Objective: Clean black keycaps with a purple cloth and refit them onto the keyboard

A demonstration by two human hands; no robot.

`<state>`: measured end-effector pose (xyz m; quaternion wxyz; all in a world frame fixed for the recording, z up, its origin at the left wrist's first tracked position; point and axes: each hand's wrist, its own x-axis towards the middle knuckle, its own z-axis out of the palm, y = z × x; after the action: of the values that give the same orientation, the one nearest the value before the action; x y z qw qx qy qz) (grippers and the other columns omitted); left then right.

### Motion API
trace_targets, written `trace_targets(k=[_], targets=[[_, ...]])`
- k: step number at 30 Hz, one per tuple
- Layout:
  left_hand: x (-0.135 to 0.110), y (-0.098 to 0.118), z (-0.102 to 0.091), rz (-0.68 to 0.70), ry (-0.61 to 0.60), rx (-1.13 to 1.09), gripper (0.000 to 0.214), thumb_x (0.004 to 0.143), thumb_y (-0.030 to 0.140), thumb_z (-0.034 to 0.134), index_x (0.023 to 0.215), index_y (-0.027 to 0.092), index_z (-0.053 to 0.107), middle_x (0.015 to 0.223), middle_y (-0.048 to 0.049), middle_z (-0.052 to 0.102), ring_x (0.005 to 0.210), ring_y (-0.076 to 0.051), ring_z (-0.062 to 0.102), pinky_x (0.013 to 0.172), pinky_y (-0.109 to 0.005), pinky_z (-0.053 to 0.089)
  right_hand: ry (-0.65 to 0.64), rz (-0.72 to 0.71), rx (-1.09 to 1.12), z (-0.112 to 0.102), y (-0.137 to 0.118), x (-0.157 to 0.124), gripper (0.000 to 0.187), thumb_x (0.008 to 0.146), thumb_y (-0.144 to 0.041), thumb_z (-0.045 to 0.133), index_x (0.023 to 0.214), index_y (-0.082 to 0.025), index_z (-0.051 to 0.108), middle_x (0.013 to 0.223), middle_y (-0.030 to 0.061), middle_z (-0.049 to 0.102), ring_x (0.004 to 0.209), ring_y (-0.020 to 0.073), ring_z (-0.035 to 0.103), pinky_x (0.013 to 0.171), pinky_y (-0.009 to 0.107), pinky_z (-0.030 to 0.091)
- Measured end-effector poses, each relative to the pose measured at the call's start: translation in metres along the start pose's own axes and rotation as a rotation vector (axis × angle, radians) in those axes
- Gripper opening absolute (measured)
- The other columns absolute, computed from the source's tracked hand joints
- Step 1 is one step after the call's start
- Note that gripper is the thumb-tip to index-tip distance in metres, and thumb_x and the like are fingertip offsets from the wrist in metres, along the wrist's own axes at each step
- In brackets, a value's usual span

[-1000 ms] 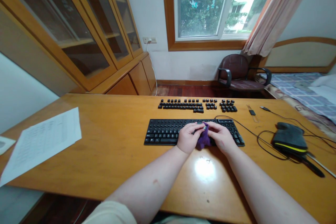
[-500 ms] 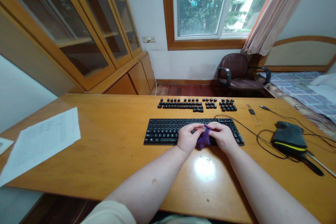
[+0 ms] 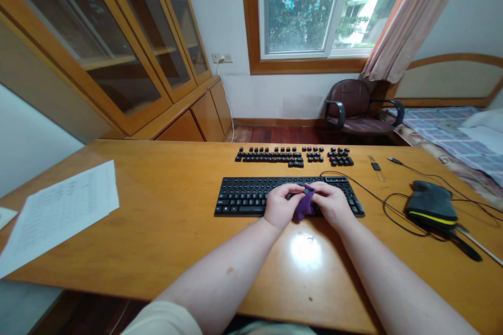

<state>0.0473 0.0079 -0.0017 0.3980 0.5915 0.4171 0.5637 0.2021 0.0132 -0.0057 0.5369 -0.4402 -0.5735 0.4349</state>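
Note:
Over the right part of a black keyboard (image 3: 241, 202), both my hands meet around a small purple cloth (image 3: 304, 207). My left hand (image 3: 282, 204) pinches the cloth between thumb and fingers from the left side. From the right, my right hand (image 3: 332, 202) grips its upper edge with fingertips closed. Any small thing wrapped inside the cloth is hidden. Beyond the keyboard, loose black keycaps (image 3: 271, 157) lie in rows in keyboard order.
A keycap puller (image 3: 376, 166) lies right of the keycaps. Farther right are a cable plug (image 3: 395, 160), a looped black cable (image 3: 387, 204) and a grey brush-like duster (image 3: 431, 203) with a yellow stripe. Printed papers (image 3: 63, 207) cover the desk's left end.
The hands stay in nearly the same place. The purple cloth has shifted slightly and hangs in a different fold between the fingers.

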Motion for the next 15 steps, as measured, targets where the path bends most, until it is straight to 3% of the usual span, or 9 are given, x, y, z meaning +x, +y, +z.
trace_targets(k=[3, 7, 12, 15], targets=[[0.000, -0.004, 0.000, 0.008, 0.023, 0.019, 0.009, 0.069, 0.014, 0.065, 0.077, 0.016, 0.069, 0.078, -0.0034, 0.070, 0.076, -0.015, 0.066, 0.076, -0.028, 0.054, 0.010, -0.015, 0.019, -0.001, 0.000, 0.000, 0.011, 0.067, -0.032, 0.071, 0.069, -0.022, 0.072, 0.077, 0.0045, 0.067, 0.077, 0.0189, 0.061, 0.074, 0.033, 0.048], [-0.001, -0.003, 0.000, 0.056, 0.047, 0.106, 0.010, 0.069, 0.011, 0.063, 0.075, 0.017, 0.068, 0.077, -0.0024, 0.070, 0.078, -0.016, 0.066, 0.077, -0.030, 0.053, 0.021, 0.032, 0.008, 0.002, -0.003, -0.001, 0.016, 0.066, -0.031, 0.071, 0.079, -0.021, 0.071, 0.082, 0.0052, 0.068, 0.080, 0.0197, 0.061, 0.077, 0.034, 0.047], [-0.006, 0.003, -0.004, 0.165, -0.012, 0.285, 0.026, 0.070, 0.001, 0.055, 0.078, 0.021, 0.069, 0.082, -0.0012, 0.070, 0.091, -0.016, 0.065, 0.086, -0.030, 0.051, 0.032, 0.041, -0.021, 0.005, -0.009, -0.003, 0.015, 0.060, -0.025, 0.072, 0.074, -0.020, 0.069, 0.077, 0.0032, 0.067, 0.076, 0.0188, 0.060, 0.076, 0.033, 0.046], [-0.006, 0.005, -0.005, 0.181, -0.037, 0.357, 0.023, 0.072, 0.004, 0.056, 0.080, 0.021, 0.069, 0.083, -0.0009, 0.070, 0.089, -0.015, 0.065, 0.085, -0.029, 0.052, 0.000, 0.066, -0.041, 0.003, -0.012, -0.003, 0.012, 0.061, -0.023, 0.069, 0.073, -0.020, 0.069, 0.076, 0.0028, 0.067, 0.076, 0.0186, 0.060, 0.077, 0.032, 0.045]])
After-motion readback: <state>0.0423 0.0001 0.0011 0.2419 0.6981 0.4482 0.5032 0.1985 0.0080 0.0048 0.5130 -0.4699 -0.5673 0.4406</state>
